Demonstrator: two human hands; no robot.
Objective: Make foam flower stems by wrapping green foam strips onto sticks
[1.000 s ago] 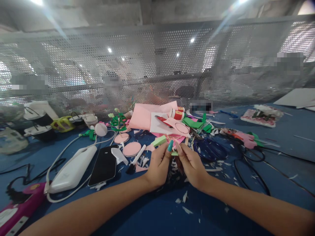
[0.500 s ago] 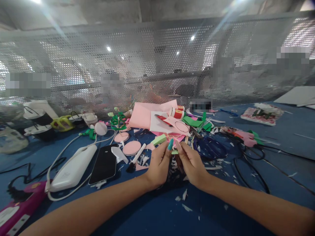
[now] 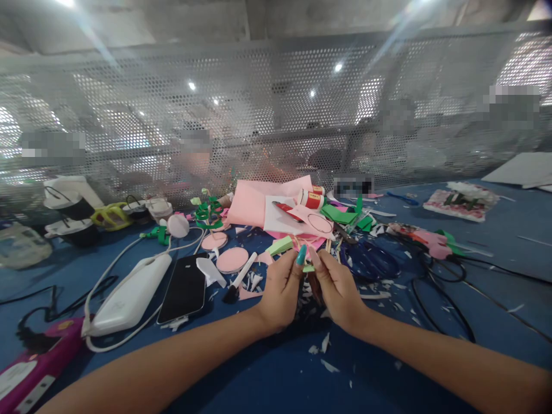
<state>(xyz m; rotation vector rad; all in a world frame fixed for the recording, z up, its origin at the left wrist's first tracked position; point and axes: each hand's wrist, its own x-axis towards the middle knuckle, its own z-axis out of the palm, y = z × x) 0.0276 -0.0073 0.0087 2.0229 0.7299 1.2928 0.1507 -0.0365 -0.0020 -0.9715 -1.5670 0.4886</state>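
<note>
My left hand [image 3: 280,290] and my right hand [image 3: 338,290] meet above the blue table [image 3: 267,374], fingertips pinched together on a small light green paper piece [image 3: 307,268]. A thin dark stick [image 3: 315,287] runs down between the two palms. The left hand has teal nails. Just beyond the hands lie a light green foam block [image 3: 279,246], pink paper discs [image 3: 232,260] and blue scissors [image 3: 371,260].
A black phone [image 3: 183,289], a white power bank [image 3: 129,294] with cable and a black marker [image 3: 238,279] lie left. Pink sheets [image 3: 254,202], a red-banded glue bottle [image 3: 311,199], green paper scraps [image 3: 340,215], black cables [image 3: 435,293], white snippings. A perforated metal screen [image 3: 276,115] stands behind.
Both hands stay pinched on the green piece and have shifted very slightly; the view has barely moved.
</note>
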